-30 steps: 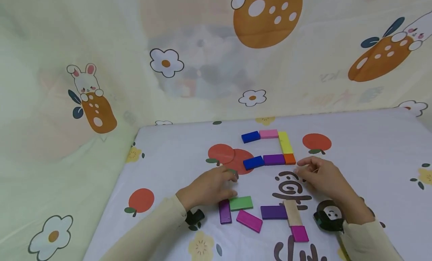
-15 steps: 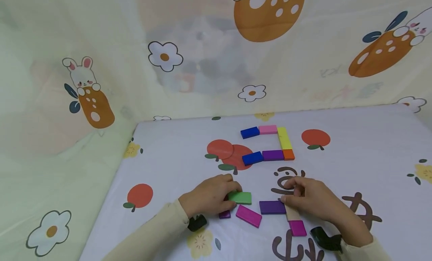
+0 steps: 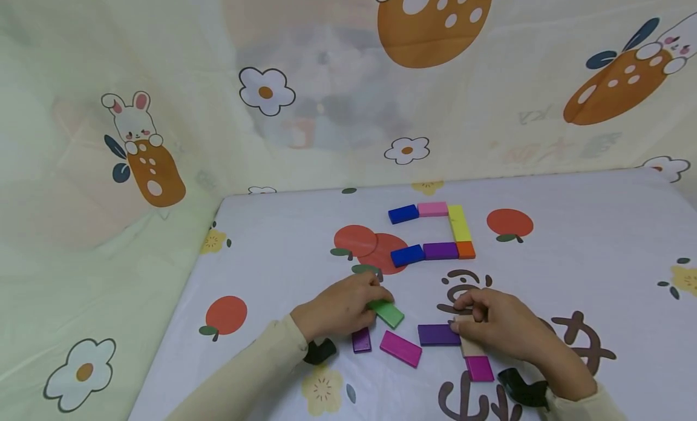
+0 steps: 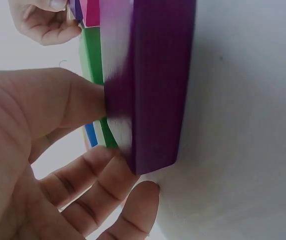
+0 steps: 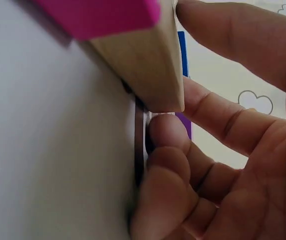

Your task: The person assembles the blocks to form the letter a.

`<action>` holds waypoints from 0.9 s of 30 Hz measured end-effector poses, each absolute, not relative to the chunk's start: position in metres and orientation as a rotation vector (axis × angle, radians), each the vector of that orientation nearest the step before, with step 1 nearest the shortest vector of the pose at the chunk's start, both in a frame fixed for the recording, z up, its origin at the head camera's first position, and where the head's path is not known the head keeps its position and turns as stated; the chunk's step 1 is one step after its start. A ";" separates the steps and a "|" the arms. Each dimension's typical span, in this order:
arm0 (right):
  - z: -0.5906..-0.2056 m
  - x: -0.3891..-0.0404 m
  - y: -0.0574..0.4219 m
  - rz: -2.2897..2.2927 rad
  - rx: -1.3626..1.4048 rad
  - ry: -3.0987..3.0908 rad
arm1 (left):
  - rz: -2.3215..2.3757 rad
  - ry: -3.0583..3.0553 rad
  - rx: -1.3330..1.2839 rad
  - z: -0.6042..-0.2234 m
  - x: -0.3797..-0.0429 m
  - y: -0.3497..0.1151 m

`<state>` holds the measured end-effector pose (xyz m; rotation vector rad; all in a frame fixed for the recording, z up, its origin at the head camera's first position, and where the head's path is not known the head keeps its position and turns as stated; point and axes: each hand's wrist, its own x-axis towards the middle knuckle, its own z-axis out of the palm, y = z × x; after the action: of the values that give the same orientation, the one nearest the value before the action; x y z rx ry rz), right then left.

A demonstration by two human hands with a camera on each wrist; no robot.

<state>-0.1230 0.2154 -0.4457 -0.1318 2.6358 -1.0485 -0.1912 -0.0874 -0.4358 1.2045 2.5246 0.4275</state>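
My left hand [image 3: 345,306] pinches a flat green block [image 3: 389,314], which lies at a slant on the table. In the left wrist view a dark purple block [image 4: 160,85] stands in front and hides part of that grip. A magenta block [image 3: 401,348] lies just right of this purple block. My right hand [image 3: 503,324] holds a bare-wood block [image 3: 472,346] between thumb and fingers, seen close in the right wrist view. Against the wooden block's left side is a violet block [image 3: 438,335]; at its near end is another magenta block [image 3: 480,369].
Farther back, blue, pink, yellow [image 3: 460,224], orange [image 3: 466,250], purple and blue blocks form a shape with its left side unclosed. A printed white cloth [image 3: 283,239] covers the table. A patterned curtain [image 3: 327,167] hangs behind. Black wrist devices [image 3: 523,388] sit below both hands.
My right hand has come from beside the orange block down to the wooden block. My left hand has taken hold of the green block and turned it from level to slanted.
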 end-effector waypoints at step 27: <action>-0.436 -0.125 0.181 -0.793 -0.322 2.670 | 0.440 2.781 0.914 -0.444 -0.181 -0.069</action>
<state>-0.1251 0.1808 -0.4357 -0.3221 2.6696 -0.7926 -0.1813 -0.0694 -0.4444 0.9138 2.7810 0.4401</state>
